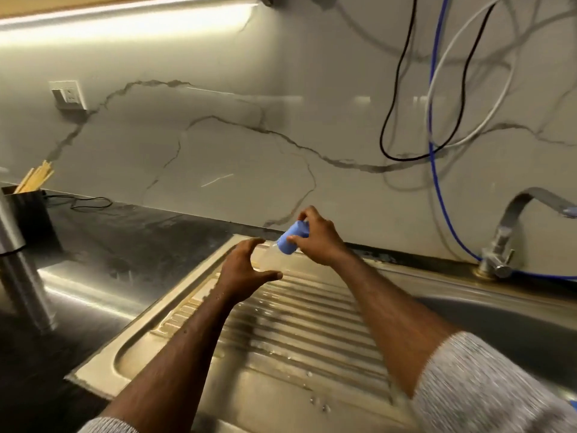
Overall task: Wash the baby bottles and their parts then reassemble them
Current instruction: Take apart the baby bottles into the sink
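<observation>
The right hand (318,242) has its grip pinched round the blue cap (293,237) at the top of a clear baby bottle (272,259), fingers and thumb curled on the cap's sides. The left hand (246,270) is spread in a wide curve beside the bottle's body, thumb low and fingers above; whether it actually touches the plastic cannot be told, since the bottle is pale and blurred there. The bottle hangs tilted, cap toward the wall, over the far end of the ribbed steel draining board (296,323), which is set into the dark desk (125,245). It looks light and empty, stiff enough to take a firm squeeze, yet likely slick: drops of water lie on the board and on the left forearm. The safest hold is probably round the body with the whole left palm while the right turns the cap by its sides. The tap (512,232) stands well apart to the right.
</observation>
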